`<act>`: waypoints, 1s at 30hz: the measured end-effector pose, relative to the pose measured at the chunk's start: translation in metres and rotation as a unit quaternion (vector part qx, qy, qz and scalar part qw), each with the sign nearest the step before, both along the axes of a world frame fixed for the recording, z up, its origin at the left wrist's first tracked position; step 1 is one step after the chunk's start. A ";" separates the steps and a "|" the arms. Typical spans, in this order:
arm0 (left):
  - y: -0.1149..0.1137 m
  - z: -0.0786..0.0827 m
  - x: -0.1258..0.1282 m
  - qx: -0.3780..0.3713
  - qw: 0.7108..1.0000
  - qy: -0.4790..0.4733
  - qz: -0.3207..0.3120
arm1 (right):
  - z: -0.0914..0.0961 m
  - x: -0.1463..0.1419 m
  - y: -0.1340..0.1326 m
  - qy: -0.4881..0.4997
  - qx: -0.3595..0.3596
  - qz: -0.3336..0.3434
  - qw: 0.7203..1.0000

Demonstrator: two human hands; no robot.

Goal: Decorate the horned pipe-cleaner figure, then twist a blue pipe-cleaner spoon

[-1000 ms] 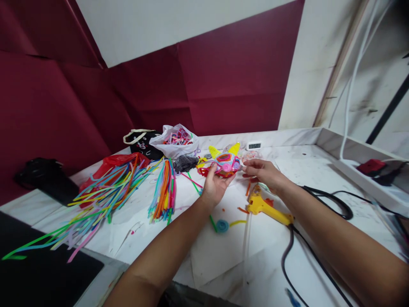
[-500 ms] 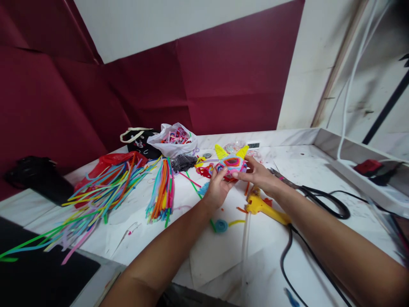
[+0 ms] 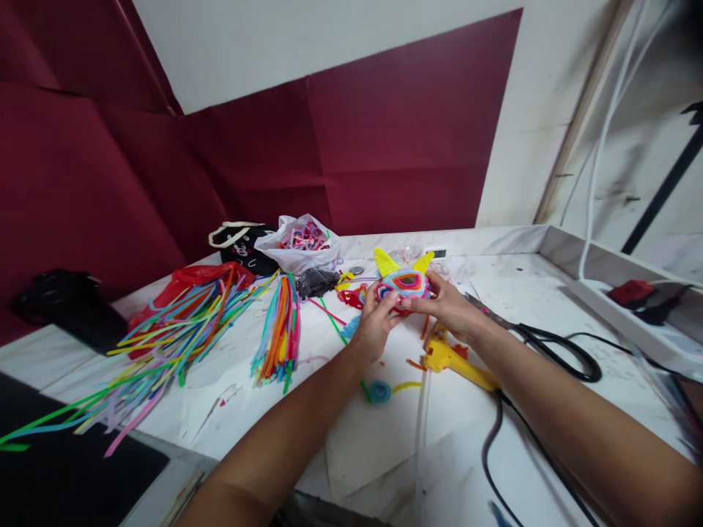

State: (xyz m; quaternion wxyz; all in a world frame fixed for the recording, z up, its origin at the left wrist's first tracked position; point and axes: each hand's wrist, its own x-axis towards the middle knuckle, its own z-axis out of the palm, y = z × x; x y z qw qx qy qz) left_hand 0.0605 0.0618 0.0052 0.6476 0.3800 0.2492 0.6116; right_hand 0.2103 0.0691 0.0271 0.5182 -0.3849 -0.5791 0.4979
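Between my two hands is a colourful pipe-cleaner figure (image 3: 407, 281) with two yellow pointed ears and pink, blue and orange rings. My left hand (image 3: 376, 322) grips its lower left side, thumb on the front. On its right side my right hand (image 3: 447, 304) is closed around the edge, the fingertips partly hidden behind it. Under my right forearm lies a yellow hot glue gun (image 3: 455, 361) with a clear glue stick. A blue pipe-cleaner coil (image 3: 380, 391) rests on the table below my hands, beside a short yellow strip (image 3: 407, 385).
Bundled pipe cleaners (image 3: 279, 329) and a loose, spread heap (image 3: 187, 329) lie to the left. A white bag of scraps (image 3: 299, 256) and a black pouch (image 3: 242, 249) stand behind. Black-handled scissors (image 3: 565, 351) and a power strip (image 3: 642, 315) are at right.
The pipe-cleaner figure has turned slightly in my hands and shifted a little to the right. Both hands keep their hold; the things on the table stay put.
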 end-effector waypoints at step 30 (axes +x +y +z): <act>0.020 -0.001 -0.020 -0.010 0.993 0.063 0.102 | 0.019 0.031 0.009 0.133 -0.101 0.046 0.985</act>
